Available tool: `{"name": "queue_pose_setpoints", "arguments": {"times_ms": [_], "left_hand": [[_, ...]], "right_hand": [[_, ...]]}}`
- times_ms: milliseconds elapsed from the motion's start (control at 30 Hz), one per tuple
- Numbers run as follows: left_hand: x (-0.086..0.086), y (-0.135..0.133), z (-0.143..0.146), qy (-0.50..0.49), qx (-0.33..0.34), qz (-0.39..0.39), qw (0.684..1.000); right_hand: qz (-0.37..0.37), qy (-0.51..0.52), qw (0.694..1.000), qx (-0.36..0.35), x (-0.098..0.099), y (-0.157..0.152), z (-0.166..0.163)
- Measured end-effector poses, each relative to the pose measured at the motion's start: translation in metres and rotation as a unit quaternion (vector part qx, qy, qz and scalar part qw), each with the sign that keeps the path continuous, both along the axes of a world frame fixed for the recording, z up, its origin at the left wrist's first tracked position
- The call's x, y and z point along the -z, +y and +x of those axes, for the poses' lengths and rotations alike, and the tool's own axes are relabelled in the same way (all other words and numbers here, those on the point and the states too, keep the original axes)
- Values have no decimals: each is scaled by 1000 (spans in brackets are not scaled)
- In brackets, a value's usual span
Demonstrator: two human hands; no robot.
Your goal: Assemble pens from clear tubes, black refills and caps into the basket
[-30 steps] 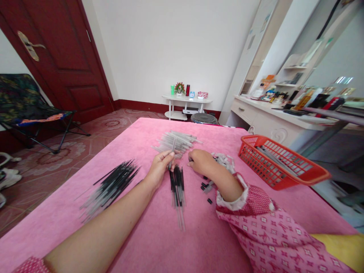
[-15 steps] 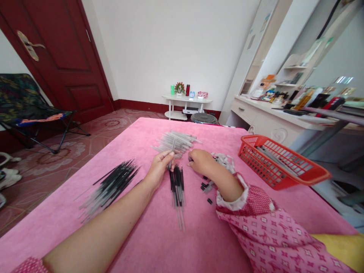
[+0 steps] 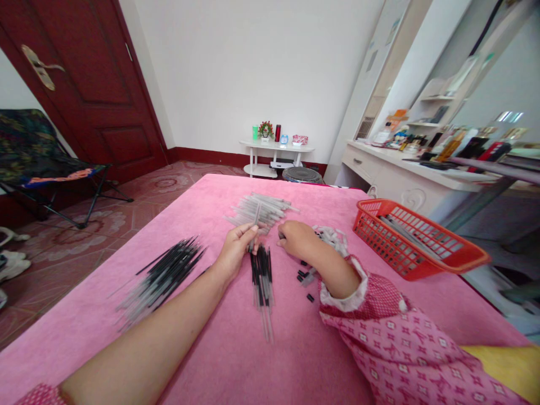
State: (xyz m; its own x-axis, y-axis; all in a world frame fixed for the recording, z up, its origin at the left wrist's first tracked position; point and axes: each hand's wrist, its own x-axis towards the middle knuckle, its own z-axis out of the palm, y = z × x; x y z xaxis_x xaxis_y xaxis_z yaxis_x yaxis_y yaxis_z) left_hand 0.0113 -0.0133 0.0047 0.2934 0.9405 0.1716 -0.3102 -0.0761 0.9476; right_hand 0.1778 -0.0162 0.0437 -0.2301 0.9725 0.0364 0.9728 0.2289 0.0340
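Observation:
My left hand [image 3: 236,250] pinches a thin clear pen tube [image 3: 256,216] that points up and away over the pink table [image 3: 126,337]. My right hand [image 3: 297,239] rests curled on the cloth just right of it, fingers closed; what they hold is hidden. Between and below the two hands lies a small bundle of black refills [image 3: 261,275]. Beyond the hands sits a heap of clear tubes [image 3: 264,208]. A few small black caps [image 3: 304,277] are scattered by my right wrist.
A larger pile of black refills [image 3: 164,275] lies at the left. A red plastic basket [image 3: 415,242] with finished pens stands at the right edge. A heap of small pale parts [image 3: 333,236] lies behind my right hand. A folding chair, a door and a dresser surround the table.

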Motion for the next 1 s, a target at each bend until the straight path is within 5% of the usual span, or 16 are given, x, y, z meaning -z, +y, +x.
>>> {"name": "queue_pose_setpoints", "arguments": {"times_ms": [1000], "left_hand": [[3,1,1,24,-4,14,1000]], "right_hand": [[1,-3,1000,-3,-1,-1,-3]]}}
